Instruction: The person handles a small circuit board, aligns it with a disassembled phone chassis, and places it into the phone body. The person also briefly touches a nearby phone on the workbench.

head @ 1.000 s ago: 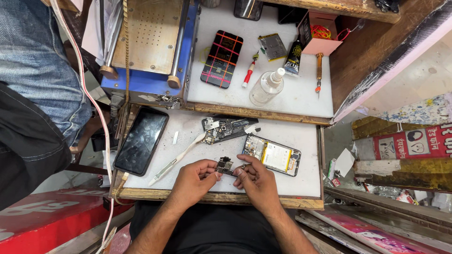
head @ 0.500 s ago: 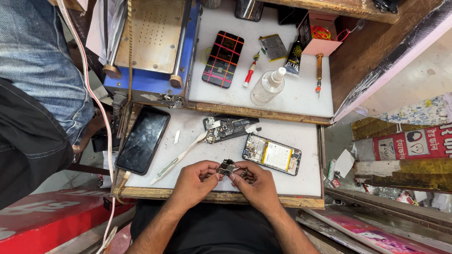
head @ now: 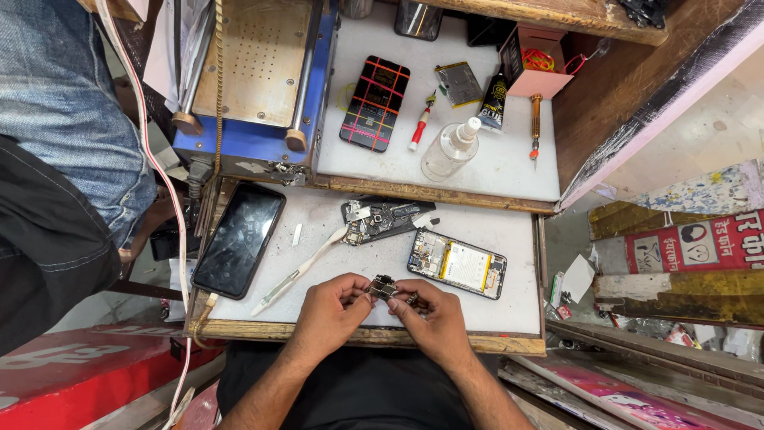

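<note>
White foam-topped bench (head: pixel 509 239), both hands low at its front edge. Left hand (head: pixel 330 306) and right hand (head: pixel 430 314) both pinch one small dark phone board module (head: pixel 384 287) between fingertips, lifted just off the mat (exact part too small to tell). Versus a second ago the hands sit closer together and the module is raised more into view, so handling reads as fine work, not set-down. Opened phone with battery (head: pixel 458 263) lies just beyond the right hand; stripped frame (head: pixel 382 219), white spudger (head: pixel 298 271) and black phone (head: pixel 239 239) are off to the left.
</note>
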